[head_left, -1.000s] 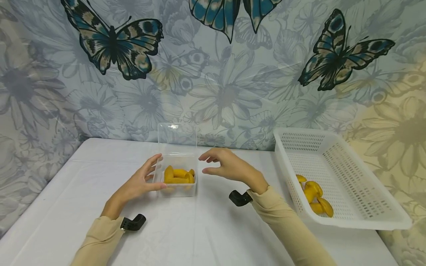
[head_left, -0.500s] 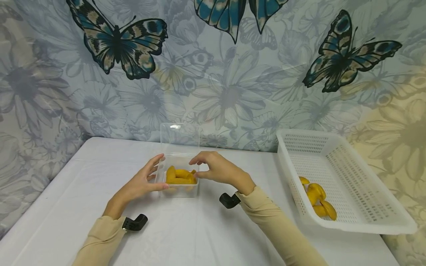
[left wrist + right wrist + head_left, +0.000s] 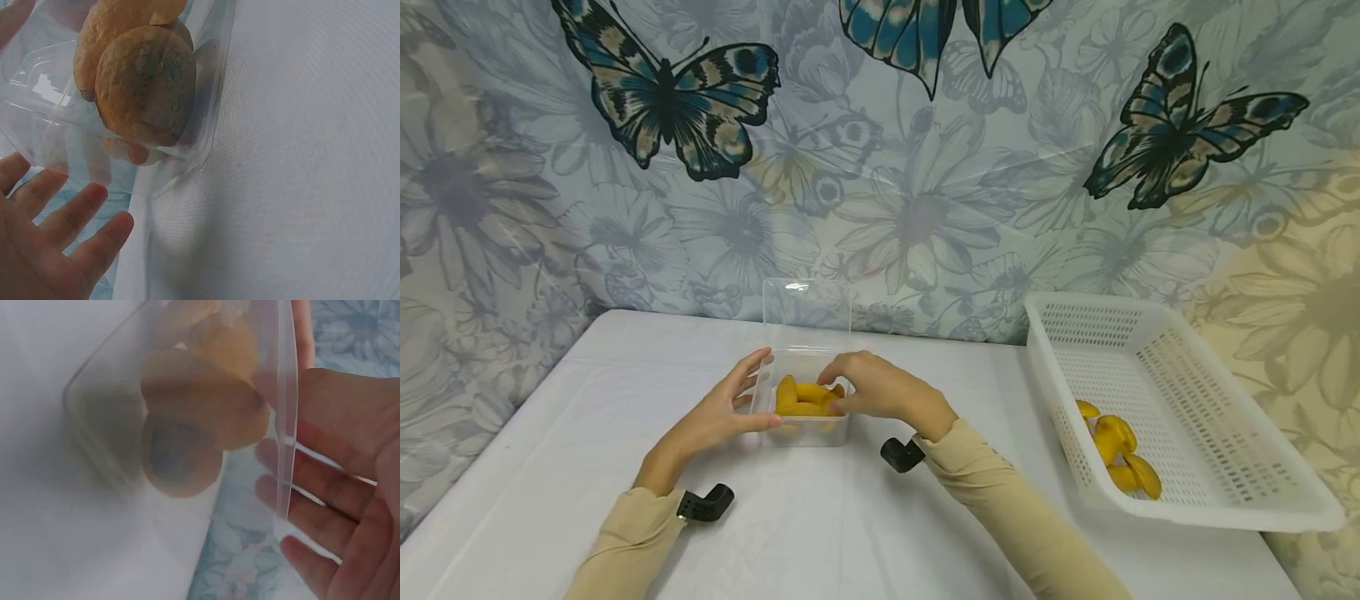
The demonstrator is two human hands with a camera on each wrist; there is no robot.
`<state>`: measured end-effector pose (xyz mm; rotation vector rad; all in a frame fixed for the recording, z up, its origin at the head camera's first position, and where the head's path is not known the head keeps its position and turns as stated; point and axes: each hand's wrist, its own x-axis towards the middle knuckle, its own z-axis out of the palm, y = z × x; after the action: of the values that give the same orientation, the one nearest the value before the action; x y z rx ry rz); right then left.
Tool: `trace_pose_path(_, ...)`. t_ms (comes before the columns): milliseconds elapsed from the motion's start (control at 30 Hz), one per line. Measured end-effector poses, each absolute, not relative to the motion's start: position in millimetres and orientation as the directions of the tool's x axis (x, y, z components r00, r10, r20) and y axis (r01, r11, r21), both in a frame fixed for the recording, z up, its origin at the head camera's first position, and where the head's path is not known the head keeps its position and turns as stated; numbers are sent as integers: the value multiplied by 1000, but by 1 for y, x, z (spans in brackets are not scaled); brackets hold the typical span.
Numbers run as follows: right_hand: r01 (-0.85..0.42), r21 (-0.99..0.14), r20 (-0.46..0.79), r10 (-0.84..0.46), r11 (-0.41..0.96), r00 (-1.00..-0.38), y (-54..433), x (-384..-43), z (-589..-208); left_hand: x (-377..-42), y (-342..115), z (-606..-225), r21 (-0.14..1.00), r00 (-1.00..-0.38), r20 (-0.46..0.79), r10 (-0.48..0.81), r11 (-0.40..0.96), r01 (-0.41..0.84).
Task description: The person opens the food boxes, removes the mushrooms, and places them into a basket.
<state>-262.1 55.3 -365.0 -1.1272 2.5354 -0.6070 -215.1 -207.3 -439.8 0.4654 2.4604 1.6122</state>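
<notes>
A clear plastic box [image 3: 812, 436] with its lid raised stands at the table's middle, holding several yellow mushroom-like pieces [image 3: 799, 408]. My left hand [image 3: 717, 408] rests against the box's left side, thumb at the front corner, fingers toward the back. In the left wrist view its fingers [image 3: 100, 244] are spread and nearly straight beside the wall. My right hand [image 3: 883, 389] reaches over the right rim, thumb and forefinger around the end of one yellow piece. The right wrist view shows its fingertips [image 3: 267, 487] behind the clear wall; their contact is partly blurred.
To the right stands a white perforated basket [image 3: 1217, 417] with several yellow pieces [image 3: 1115, 439] near its left side. A white cloth [image 3: 790, 533] covers the table. Behind it hangs a butterfly-patterned backdrop [image 3: 917, 217], close to the raised lid [image 3: 807, 310].
My right hand has moved left from beside the box to inside it, fingertips now at a yellow piece. The left hand stays at the box. The view has shifted slightly.
</notes>
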Motion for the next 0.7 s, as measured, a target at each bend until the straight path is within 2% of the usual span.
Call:
trace_pose_path(133,-663,-429,-145,-771,614,-620,48,-263,-366,-215,-207,-441,917,-940,29,339,366,160)
trace_pose_path(267,-707,-369,-132,-787,603,-602,43,-263,-368,-215,-208,-440,918,-940,29,339,363,159)
trace_pose_path(500,-703,-280,-105,-749,654,-654,38,-258,-370,-216,-208,-440,911,-937,40,346,373,176)
trace_pose_path(700,-768,-299,4,-804,566,-594,37,-258,-371,-216,-207,-440,915,-939,36,343,365,168)
